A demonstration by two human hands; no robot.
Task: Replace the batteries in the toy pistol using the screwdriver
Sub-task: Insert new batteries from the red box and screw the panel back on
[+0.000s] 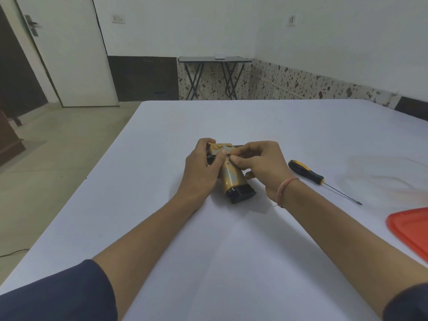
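Observation:
A tan and black toy pistol (232, 181) lies on the white table (162, 181), its grip pointing toward me with a black base. My left hand (201, 172) grips the pistol's left side, thumb on top of the body. My right hand (259, 163) pinches at the pistol's upper part with thumb and forefinger; what lies under the fingertips is hidden. A screwdriver (322, 179) with a black and yellow handle lies on the table to the right of my right hand, tip pointing right and toward me. No batteries are visible.
An orange-red plastic lid or tray (410, 230) sits at the table's right edge. The table's left edge drops to a tiled floor. A small folding table (215, 59) stands by the far wall, and a white door (69, 54) is at the left.

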